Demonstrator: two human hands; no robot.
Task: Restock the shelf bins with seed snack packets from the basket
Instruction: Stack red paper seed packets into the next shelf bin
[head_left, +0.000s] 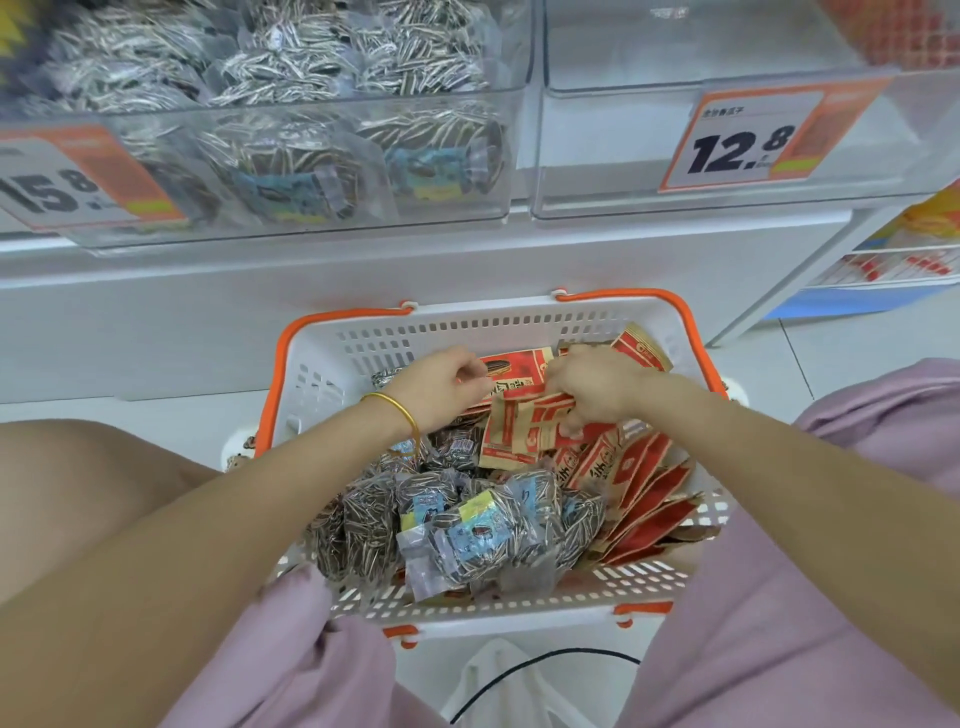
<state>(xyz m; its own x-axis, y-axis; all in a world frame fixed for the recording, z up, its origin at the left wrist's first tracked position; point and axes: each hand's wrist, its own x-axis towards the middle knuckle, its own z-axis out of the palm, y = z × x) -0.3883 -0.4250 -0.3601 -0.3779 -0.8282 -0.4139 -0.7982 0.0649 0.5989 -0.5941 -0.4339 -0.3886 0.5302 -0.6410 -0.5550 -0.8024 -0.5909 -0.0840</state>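
Note:
A white basket (322, 379) with orange handles stands on the floor below the shelf. Clear packets of striped seeds (467, 525) fill its near left part. Red-and-tan paper packets (639, 483) fill its right and far part. My right hand (592, 384) grips a bunch of red-and-tan packets (519, 436) at the far middle of the basket. My left hand (441, 384), with a gold bangle on the wrist, pinches the edge of a red packet (514, 369) beside it. On the shelf, the left clear bin (291, 223) holds striped seed packets. The right clear bin (623, 192) looks empty.
Price tags hang on the bin fronts: 15.8 (67, 182) on the left, 12.8 (743, 140) on the right. My knees in pink cloth flank the basket. A white bag with a black cord (519, 680) lies on the floor near me. Another shelf (893, 260) stands at the right.

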